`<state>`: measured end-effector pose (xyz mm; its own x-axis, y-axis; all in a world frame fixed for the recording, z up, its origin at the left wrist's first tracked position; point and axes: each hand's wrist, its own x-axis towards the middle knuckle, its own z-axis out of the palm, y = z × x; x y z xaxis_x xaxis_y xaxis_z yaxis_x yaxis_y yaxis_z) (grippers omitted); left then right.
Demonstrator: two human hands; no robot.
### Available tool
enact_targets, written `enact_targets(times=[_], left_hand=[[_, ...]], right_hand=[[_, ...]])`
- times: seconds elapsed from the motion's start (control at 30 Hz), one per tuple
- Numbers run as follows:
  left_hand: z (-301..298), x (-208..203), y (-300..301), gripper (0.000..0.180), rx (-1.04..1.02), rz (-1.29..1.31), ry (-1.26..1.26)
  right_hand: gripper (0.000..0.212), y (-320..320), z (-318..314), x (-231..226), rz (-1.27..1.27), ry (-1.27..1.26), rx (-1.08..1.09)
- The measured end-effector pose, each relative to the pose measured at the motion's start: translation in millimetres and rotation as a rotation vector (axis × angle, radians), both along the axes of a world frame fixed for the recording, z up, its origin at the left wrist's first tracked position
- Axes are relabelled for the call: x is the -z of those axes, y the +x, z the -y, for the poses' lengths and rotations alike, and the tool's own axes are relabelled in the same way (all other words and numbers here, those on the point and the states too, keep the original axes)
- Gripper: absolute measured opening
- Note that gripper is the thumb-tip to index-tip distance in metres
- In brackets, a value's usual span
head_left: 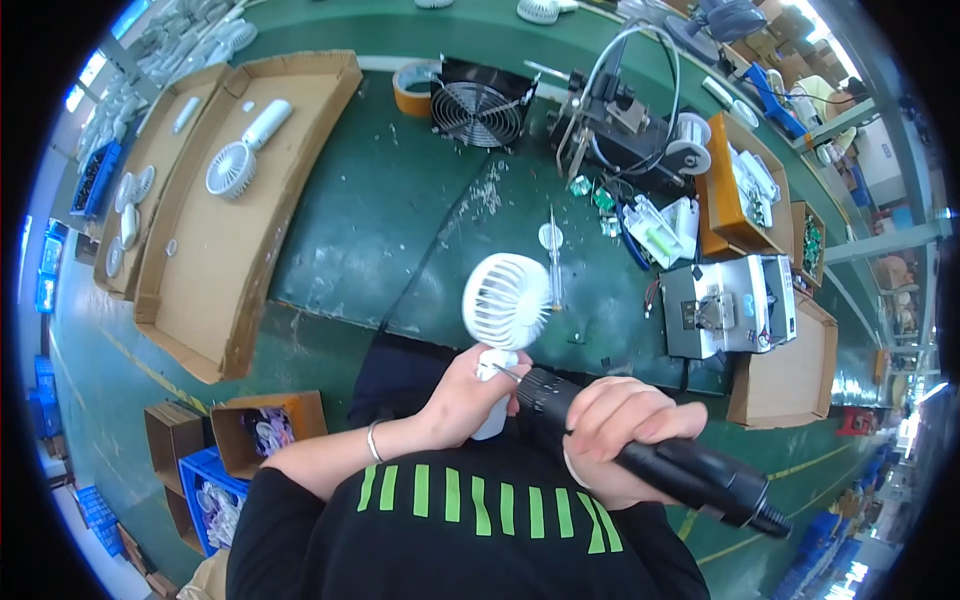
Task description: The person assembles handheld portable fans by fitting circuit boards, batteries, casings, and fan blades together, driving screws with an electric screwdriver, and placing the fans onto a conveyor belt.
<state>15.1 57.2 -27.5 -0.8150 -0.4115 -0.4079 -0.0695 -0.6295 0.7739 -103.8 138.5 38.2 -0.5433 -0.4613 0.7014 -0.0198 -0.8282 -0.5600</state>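
Note:
My left hand (455, 400) is closed round the white handle of a small handheld fan (507, 300), its round grille upright above my fingers. In my right hand (625, 425) is a black electric screwdriver (690, 478), gripped about its body and slanting up to the left. The thin bit of the screwdriver meets the fan at its neck, just below the grille; the exact contact point is too small to make out. On the green table (340, 250) beyond the fan lies a thin screwdriver with a clear handle (556, 280), beside a small white disc (550, 236).
Left, a cardboard tray (205, 290) holds another white fan (232, 168). At the back stand a black cooling fan (482, 105), a tape roll (413, 88) and a black machine with a wire spool (690, 145). To the right are a grey metal box (725, 305) and a parts box (730, 195).

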Motion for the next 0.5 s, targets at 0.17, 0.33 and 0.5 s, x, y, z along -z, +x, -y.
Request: enact_targets(times=[0.17,0.33,0.5], left_hand=[[55,-8,22,0.056,-0.465,-0.066,-0.184],[170,-66,16,0.048,-0.37,0.193,-0.467],[299,-77,-26,0.035,-0.285,0.344,-0.724]], right_hand=[[0.083,-31,13,10,0.153,0.084,0.33],[0.094,-75,6,55,0.098,0.291,0.565],[0.086,-76,7,47,0.03,0.34,0.427]])
